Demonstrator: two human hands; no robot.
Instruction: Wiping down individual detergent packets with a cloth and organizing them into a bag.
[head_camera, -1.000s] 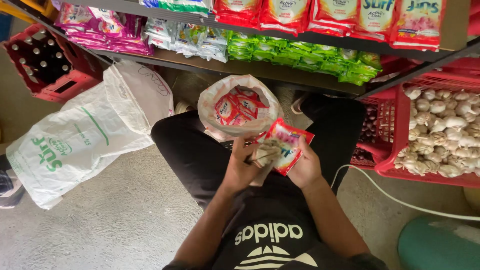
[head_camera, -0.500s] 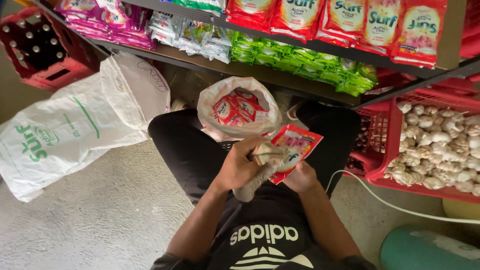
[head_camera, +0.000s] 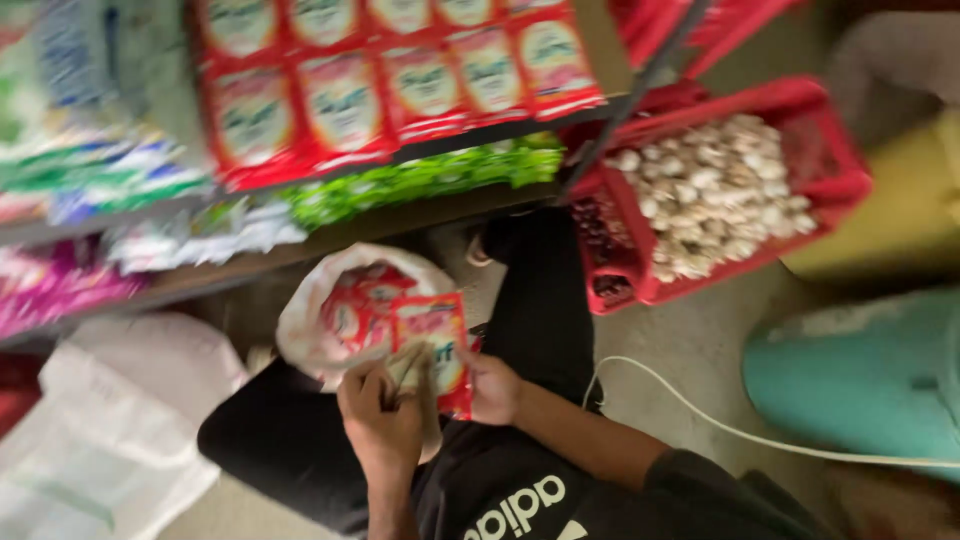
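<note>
Centre frame: left hand (head_camera: 382, 420) and right hand (head_camera: 492, 388) both grasping red plastic sachet strip (head_camera: 432, 345); white plastic bag (head_camera: 310, 310) of red sachets just behind; red plastic crate (head_camera: 835, 180) of garlic upper right.

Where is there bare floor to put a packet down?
Bare floor lies between the person's leg, the red crate of pale bulbs and the teal tub, though a white cord crosses it. It is crowded by the left hand and right hand: red packet, open bag, white sack.
</note>
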